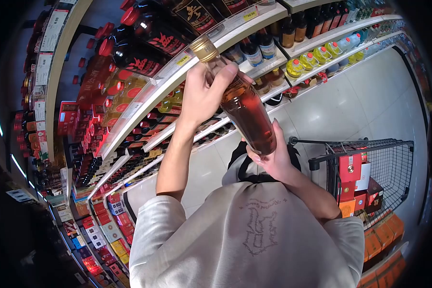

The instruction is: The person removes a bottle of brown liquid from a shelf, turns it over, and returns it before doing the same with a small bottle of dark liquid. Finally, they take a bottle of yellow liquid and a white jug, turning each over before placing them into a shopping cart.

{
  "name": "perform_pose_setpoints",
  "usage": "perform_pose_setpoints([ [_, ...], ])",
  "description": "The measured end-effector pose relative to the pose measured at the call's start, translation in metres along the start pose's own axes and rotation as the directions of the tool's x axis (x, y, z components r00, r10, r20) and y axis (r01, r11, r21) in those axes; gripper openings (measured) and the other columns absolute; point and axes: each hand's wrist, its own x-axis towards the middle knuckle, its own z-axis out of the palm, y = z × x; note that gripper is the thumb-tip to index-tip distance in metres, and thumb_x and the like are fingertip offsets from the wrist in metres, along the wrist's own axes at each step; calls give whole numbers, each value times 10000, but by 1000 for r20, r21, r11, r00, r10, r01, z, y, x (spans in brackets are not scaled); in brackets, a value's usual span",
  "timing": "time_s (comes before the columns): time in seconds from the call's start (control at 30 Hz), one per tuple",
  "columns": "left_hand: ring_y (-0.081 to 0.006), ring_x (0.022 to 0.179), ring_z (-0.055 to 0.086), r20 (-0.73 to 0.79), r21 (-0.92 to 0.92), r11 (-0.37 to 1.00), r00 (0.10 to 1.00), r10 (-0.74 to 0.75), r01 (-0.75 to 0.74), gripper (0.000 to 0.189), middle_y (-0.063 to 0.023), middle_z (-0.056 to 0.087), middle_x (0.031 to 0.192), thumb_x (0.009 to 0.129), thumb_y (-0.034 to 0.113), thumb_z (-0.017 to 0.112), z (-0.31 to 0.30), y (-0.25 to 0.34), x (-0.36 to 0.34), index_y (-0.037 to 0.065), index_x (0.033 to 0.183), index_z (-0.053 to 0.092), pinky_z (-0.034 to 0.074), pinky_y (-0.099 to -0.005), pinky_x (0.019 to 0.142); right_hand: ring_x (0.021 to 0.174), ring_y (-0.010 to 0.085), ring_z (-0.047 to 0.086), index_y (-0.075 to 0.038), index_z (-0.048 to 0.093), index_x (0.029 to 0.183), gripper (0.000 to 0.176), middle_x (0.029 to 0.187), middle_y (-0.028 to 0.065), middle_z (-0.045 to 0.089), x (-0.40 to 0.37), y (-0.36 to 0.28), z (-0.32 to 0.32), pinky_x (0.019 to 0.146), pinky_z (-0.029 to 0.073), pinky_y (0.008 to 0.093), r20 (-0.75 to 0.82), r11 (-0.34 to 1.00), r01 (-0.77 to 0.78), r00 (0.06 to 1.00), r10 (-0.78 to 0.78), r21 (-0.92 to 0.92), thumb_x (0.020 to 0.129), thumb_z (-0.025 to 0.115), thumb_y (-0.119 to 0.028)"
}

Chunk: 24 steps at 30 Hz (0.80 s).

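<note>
A glass bottle of reddish-brown liquor with a gold cap is held at a tilt in front of the shelves. My left hand wraps round its neck and shoulder just below the cap, thumb across the front. At the other end, my right hand cups the base from below, with some of its fingers hidden behind the glass. The cap is on the bottle. No label shows clearly on the side facing me.
Dark bottles with red caps line the shelf beside my left hand. Yellow bottles stand farther along. To my right is a black wire shopping cart holding red and white boxes. Orange boxes are stacked below it.
</note>
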Motion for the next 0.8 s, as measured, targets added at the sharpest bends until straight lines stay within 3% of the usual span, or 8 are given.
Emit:
perform_pose_setpoints([
  [0.13,-143,776,704,-64,28,991,990,-127,129,304,-155,747,831,1019,242,596,3,3,1,-56,956,606,560,-274,719,546,127,477,-44,541,1218,669,932,110,599,-3,9,-5,449,350,248,-26,998,33,999,-34,-62,1059,193,-593],
  [0.2,-135,759,700,-95,60,985,983,-156,162,311,-151,748,818,1017,252,603,4,4,1,-51,946,620,558,-269,715,609,130,524,-45,491,1223,619,987,119,595,-3,13,-2,467,372,253,-79,962,182,976,-201,-203,1069,216,-578],
  [0.23,-133,748,698,-109,56,986,982,-153,160,317,-148,748,810,1017,257,602,3,4,0,-50,940,625,557,-270,708,609,130,524,-45,491,1223,619,987,119,595,-3,13,0,467,372,253,-81,963,179,977,-198,-202,1069,216,-578],
  [0.3,-131,738,697,-124,52,986,981,-150,157,323,-144,748,801,1017,262,602,3,4,0,-50,935,631,555,-271,702,685,149,579,-57,418,1258,542,1034,135,600,-4,12,5,476,396,252,-41,868,348,922,-386,-355,1076,284,-550],
  [0.5,-141,735,697,-121,9,991,984,-129,132,290,-150,748,808,1016,217,566,1,-2,0,-59,949,626,555,-288,700,762,171,626,-53,364,1295,479,1055,157,607,-5,13,-1,490,427,247,35,791,422,890,-455,-443,1086,342,-484],
  [0.8,-139,709,687,-117,28,997,991,-70,74,290,-149,742,789,1013,191,532,4,-3,0,-63,920,638,552,-294,691,762,165,617,-37,398,1285,471,1049,149,603,-8,9,2,498,430,254,-2,818,382,906,-424,-429,1096,307,-459],
])
